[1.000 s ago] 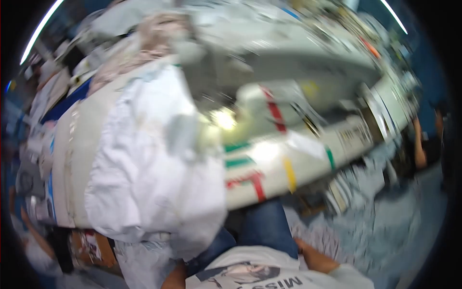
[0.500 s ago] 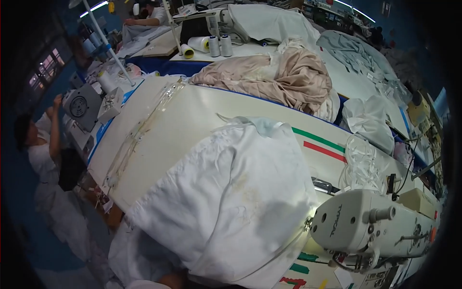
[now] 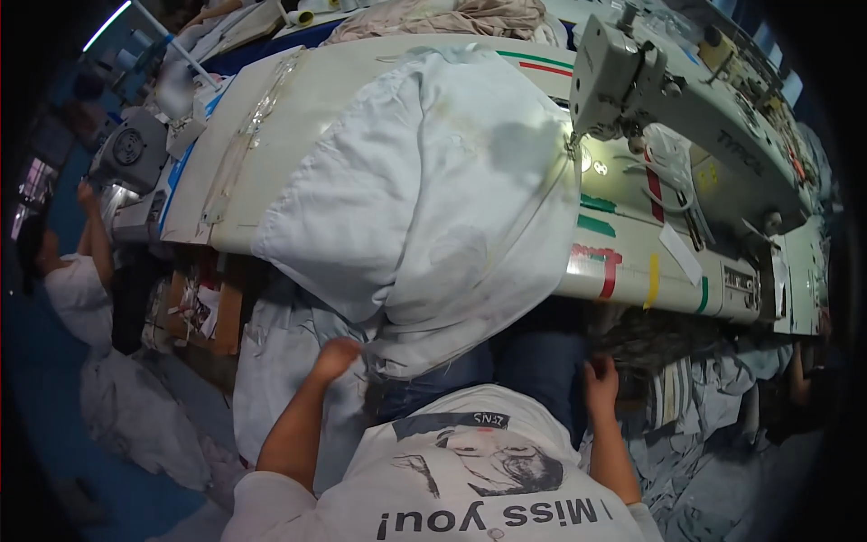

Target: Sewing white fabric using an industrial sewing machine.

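Note:
A large white cloth piece [image 3: 361, 181] with a gathered seam along its left side lies over the sewing table. Its right edge sits at the needle of the sewing machine [image 3: 623, 77], and its lower end hangs over the front edge toward my lap. My left hand [image 3: 338, 358] is beside that hanging end, above more pale cloth [image 3: 289, 370]; its fingers are blurred and turned away. Below the table edge, by my right thigh, my right hand [image 3: 601, 384] appears with thumb and fingers apart and nothing visible in it.
Green, red and yellow tape strips [image 3: 608, 275] mark the table near the machine. Beige cloth [image 3: 442, 20] is heaped behind the table. A cardboard box of scraps [image 3: 230, 312] stands below left. At far left sits another person [image 3: 77, 289]. Pale garments [image 3: 695, 452] pile up at lower right.
The view has tipped downward, bringing my lap and both hands into sight. The white cloth still lies at the needle, in much the same place on the table.

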The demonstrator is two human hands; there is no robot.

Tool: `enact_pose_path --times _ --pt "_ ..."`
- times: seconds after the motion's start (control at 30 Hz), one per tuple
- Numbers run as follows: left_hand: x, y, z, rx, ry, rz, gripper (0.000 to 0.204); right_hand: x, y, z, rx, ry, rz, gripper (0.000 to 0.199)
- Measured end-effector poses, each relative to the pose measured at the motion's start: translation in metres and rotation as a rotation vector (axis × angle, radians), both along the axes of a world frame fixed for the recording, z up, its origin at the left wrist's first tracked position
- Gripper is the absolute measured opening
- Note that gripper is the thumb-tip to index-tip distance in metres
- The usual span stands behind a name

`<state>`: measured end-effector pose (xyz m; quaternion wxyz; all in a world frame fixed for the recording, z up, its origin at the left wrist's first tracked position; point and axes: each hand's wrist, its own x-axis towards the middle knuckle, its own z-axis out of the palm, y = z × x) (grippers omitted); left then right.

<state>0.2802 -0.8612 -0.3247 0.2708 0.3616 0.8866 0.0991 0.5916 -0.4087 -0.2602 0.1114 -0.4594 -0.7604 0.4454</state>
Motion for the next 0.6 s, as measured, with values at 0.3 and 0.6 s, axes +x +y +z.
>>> enact_pose_path --times 0.3,0.6 --pt "-0.114 -0.012 0.018 0.773 0.259 0.739 0.061 -0.117 -0.115 0.161 0.487 0.317 0.930 0.021" --pt "-0.111 -0.047 -0.013 0.185 0.004 0.434 0.037 -0.165 -0.112 0.127 1.176 0.308 1.130 0.015"
